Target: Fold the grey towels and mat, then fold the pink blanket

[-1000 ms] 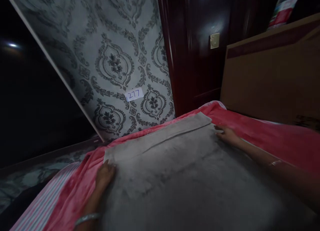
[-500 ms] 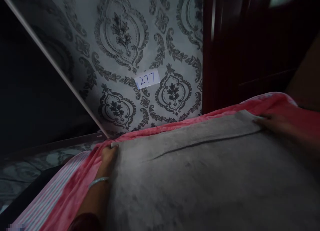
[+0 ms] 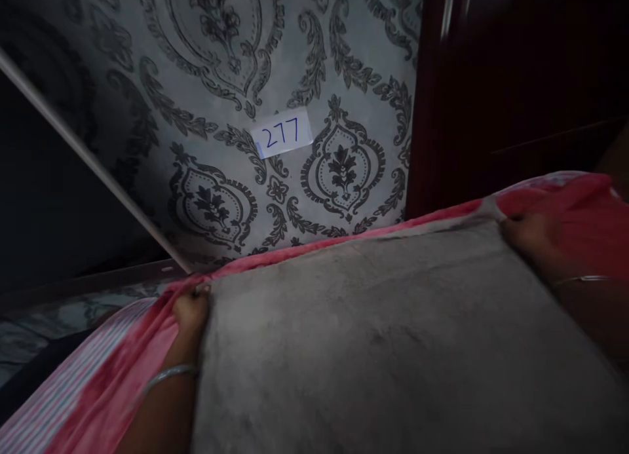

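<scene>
A large grey cloth with a soft, mottled surface stretches between my two hands. My left hand is closed on its far left corner, thumb toward the cloth. At the far right corner, my right hand grips the edge with bent fingers. A narrow strip along the far edge lies folded or doubled. The near part of the cloth runs out of view at the bottom. Underneath and around it lies a red-pink blanket.
Just beyond the cloth rises a wall with patterned wallpaper, bearing a paper label marked 277. A dark red wooden panel stands at the right. A pale slanted edge borders a dark area at the left. Striped fabric lies at the lower left.
The crease across the cloth has flattened and the cloth is pulled tauter. My left hand has shifted slightly left in view; the right hand and its bangle show more clearly. The view has moved closer.
</scene>
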`<action>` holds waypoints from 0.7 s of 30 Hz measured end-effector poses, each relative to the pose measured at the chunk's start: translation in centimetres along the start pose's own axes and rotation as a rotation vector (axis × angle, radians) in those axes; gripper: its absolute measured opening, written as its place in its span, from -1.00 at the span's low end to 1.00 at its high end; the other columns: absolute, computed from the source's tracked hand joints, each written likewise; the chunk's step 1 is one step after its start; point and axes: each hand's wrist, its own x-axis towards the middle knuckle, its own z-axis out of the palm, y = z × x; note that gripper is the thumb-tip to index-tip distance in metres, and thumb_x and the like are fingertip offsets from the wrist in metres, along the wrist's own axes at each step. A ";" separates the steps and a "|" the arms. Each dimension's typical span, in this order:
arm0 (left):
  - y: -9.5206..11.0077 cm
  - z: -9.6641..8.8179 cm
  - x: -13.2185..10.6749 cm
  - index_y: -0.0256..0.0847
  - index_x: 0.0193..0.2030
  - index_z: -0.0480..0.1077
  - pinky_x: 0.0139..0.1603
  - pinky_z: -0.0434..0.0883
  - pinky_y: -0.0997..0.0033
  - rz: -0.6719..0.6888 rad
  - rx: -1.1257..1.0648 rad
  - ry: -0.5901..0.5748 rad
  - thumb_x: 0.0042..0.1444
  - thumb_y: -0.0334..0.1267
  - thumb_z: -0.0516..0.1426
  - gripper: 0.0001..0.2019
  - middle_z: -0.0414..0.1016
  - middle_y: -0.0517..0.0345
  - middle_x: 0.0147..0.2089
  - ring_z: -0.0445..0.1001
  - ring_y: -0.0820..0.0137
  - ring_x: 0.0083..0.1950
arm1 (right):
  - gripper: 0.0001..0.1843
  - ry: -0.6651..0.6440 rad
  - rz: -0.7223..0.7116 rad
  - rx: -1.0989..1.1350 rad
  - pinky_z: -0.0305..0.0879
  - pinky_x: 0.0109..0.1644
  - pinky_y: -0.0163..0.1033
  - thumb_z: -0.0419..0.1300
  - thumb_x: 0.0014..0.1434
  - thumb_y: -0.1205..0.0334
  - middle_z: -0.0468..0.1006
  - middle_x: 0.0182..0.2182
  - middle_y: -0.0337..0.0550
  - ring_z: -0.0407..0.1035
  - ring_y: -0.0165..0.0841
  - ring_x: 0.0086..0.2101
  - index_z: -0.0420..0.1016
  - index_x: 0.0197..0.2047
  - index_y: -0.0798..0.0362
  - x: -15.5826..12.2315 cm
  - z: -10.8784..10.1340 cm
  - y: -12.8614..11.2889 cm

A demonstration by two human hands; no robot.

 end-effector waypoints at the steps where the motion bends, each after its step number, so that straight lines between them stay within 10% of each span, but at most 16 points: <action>1: 0.1 0.2 0.0 -0.21 -0.32 0.43 -0.09 0.45 0.10 -0.008 0.038 -0.020 0.07 -0.18 0.08 -0.83 0.46 0.03 -0.39 0.50 0.08 -0.16 | -0.37 -0.033 0.106 0.010 0.27 -0.25 -0.05 0.06 0.26 -0.16 0.54 -0.25 0.23 0.37 -0.21 -0.37 0.58 0.04 0.23 -0.3 0.2 -0.2; 10: 1.7 -0.4 -1.2 -0.49 -0.03 0.45 -0.06 0.44 -0.07 0.065 0.343 -0.070 0.25 -0.21 -0.10 -0.58 0.56 -0.37 -0.18 0.54 -0.12 -0.07 | -0.56 -0.013 0.187 -0.025 0.27 -0.20 -0.03 0.08 0.21 0.19 0.56 -0.17 0.25 0.42 -0.09 -0.21 0.54 0.08 0.19 -0.2 -1.3 -1.7; 15: 7.2 -0.5 -6.6 -0.54 0.01 0.47 0.18 0.36 -0.08 0.542 0.605 -0.150 0.26 -0.26 -0.09 -0.56 0.54 -0.43 -0.02 0.48 -0.11 0.12 | -0.51 0.095 -0.436 0.074 0.31 0.03 -0.02 -0.06 0.27 0.11 0.55 -0.06 0.19 0.41 -0.10 -0.07 0.54 0.01 0.20 -4.0 -2.5 -6.6; 21: 13.0 2.0 -15.5 0.13 0.47 0.02 0.51 -0.16 0.03 1.223 0.199 -0.754 0.32 0.05 -0.03 -0.41 -0.10 0.25 0.55 -0.15 0.21 0.54 | -0.31 -0.640 -1.280 0.087 -0.04 0.38 0.20 -0.03 0.30 -0.25 0.18 0.37 -0.17 0.04 -0.05 0.34 0.20 0.40 -0.17 -14.0 1.2 -14.2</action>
